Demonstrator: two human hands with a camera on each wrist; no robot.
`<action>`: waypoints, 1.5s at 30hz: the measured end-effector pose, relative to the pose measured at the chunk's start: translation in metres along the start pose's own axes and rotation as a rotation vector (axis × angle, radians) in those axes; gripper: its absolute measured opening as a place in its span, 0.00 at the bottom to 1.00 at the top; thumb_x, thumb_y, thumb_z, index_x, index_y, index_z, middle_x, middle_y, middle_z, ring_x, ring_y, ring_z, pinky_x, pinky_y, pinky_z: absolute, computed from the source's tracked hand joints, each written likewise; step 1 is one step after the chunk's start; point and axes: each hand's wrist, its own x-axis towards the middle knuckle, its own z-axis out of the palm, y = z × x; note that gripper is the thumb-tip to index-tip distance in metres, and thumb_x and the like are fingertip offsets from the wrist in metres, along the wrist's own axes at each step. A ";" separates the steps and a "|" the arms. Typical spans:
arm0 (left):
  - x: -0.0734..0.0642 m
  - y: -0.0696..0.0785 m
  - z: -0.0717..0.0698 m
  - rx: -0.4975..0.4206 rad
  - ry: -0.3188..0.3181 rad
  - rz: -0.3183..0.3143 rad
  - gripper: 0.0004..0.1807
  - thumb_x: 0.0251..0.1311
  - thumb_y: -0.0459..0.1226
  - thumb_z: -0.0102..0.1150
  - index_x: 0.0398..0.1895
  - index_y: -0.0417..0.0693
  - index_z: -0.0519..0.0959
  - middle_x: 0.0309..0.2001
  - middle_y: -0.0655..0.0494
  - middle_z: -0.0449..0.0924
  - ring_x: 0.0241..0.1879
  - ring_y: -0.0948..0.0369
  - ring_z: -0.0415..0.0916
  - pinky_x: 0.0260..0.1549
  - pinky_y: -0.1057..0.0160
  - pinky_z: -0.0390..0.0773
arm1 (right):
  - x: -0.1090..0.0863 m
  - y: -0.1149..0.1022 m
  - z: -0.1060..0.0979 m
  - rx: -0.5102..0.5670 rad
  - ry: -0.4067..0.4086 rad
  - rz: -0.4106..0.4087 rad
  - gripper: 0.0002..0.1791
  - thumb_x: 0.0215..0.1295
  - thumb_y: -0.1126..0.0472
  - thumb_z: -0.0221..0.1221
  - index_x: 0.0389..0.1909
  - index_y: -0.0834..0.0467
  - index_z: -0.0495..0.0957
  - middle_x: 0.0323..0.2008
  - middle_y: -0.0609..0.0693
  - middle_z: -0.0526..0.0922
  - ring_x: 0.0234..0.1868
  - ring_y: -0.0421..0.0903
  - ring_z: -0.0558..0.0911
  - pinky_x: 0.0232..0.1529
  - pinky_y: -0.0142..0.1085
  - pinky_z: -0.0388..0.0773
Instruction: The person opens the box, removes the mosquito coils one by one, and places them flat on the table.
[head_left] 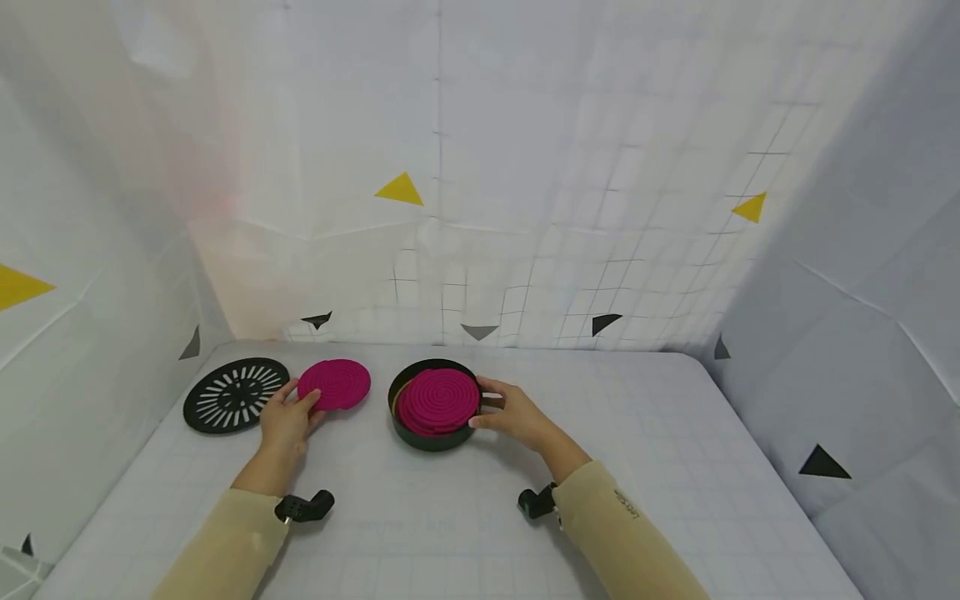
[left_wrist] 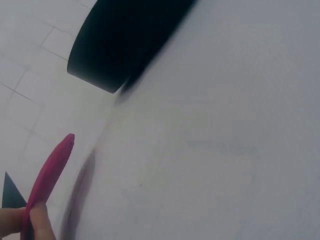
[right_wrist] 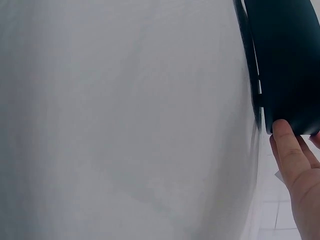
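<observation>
My left hand (head_left: 285,425) pinches a flat magenta mosquito coil (head_left: 334,384) by its edge, between thumb and fingers. In the left wrist view the coil (left_wrist: 52,167) stands tilted above the white surface, with its shadow beside it. To its right sits a round black tin (head_left: 428,442) with more magenta coils (head_left: 439,400) stacked inside. My right hand (head_left: 519,412) grips the tin's right side, thumb toward the front and fingers toward the back. Fingertips (right_wrist: 281,126) touch the tin's dark wall in the right wrist view.
A black slotted round lid (head_left: 236,395) lies at the left, close beside my left hand. The white table (head_left: 450,525) is bounded by white sheet walls (head_left: 517,167) bearing yellow and black triangles. Each wrist carries a small black camera (head_left: 306,506).
</observation>
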 end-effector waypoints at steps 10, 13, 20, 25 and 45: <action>0.004 -0.001 -0.003 0.105 -0.016 -0.033 0.38 0.70 0.30 0.57 0.80 0.49 0.53 0.70 0.40 0.63 0.35 0.72 0.79 0.41 0.69 0.83 | 0.001 0.002 0.001 -0.008 0.003 0.007 0.46 0.57 0.68 0.72 0.75 0.60 0.60 0.73 0.58 0.65 0.69 0.59 0.70 0.64 0.49 0.71; 0.004 0.000 -0.004 0.101 -0.045 -0.055 0.40 0.69 0.29 0.57 0.80 0.49 0.51 0.68 0.40 0.63 0.37 0.71 0.79 0.42 0.69 0.82 | -0.001 0.001 0.001 -0.008 0.004 0.002 0.46 0.56 0.68 0.72 0.75 0.60 0.60 0.73 0.58 0.65 0.69 0.59 0.70 0.64 0.49 0.72; 0.001 0.002 -0.010 0.083 -0.172 -0.080 0.44 0.70 0.27 0.54 0.82 0.49 0.41 0.73 0.38 0.55 0.47 0.67 0.78 0.51 0.69 0.78 | -0.003 0.000 0.001 -0.006 0.014 0.010 0.46 0.56 0.67 0.72 0.75 0.59 0.61 0.72 0.56 0.66 0.69 0.58 0.71 0.64 0.48 0.72; 0.001 -0.002 -0.015 0.075 -0.223 -0.062 0.46 0.70 0.25 0.53 0.81 0.48 0.37 0.77 0.37 0.47 0.63 0.57 0.70 0.57 0.66 0.75 | -0.003 0.001 0.001 0.000 0.015 0.009 0.46 0.56 0.68 0.72 0.75 0.59 0.61 0.72 0.57 0.66 0.69 0.58 0.71 0.63 0.48 0.72; -0.003 -0.003 -0.026 0.323 -0.234 0.039 0.50 0.63 0.25 0.63 0.80 0.41 0.42 0.75 0.31 0.52 0.73 0.45 0.55 0.66 0.55 0.64 | -0.002 0.002 0.003 0.004 0.005 0.004 0.46 0.58 0.68 0.71 0.75 0.60 0.60 0.72 0.58 0.65 0.69 0.58 0.71 0.64 0.47 0.72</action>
